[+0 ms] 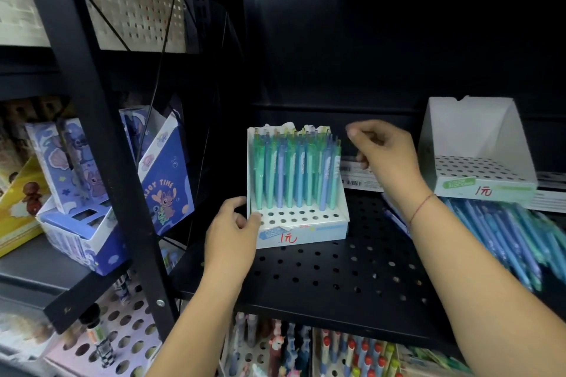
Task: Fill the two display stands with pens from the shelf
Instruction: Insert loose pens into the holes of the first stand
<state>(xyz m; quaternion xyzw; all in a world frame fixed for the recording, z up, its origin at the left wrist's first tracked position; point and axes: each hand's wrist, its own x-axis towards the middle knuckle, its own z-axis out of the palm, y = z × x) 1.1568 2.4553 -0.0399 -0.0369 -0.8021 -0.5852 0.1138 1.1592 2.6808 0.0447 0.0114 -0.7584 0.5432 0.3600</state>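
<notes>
Black perforated shelf (337,269) right across the middle, wide and dark. Off to the left on a neighbouring ledge, blue cartoon boxes (167,180), tipped and leaning. Far right, toward the back: empty white display stand (477,144), dotted base bare, red price scrawl on the front lip. Just in front of it, a heap of loose pens (502,232), blue and teal, lying flat and slanted along the shelf's right side. Dead centre: second display stand (301,234), upright, rear rows crammed with standing pens (294,171) in green and blue, front rows of holes unfilled. Left hand (232,232) at that stand's front-left corner, thumb over the rim, fingers curled round the side, a firm hold on the cardboard. Right hand (382,151) up in the air just right of the pen tops, touching none of them, fingers loosely bent, thumb and forefinger tips close, nothing visible between them. Behind it, flat barcoded packs (355,176). Thin red thread (421,208) round the right wrist.
</notes>
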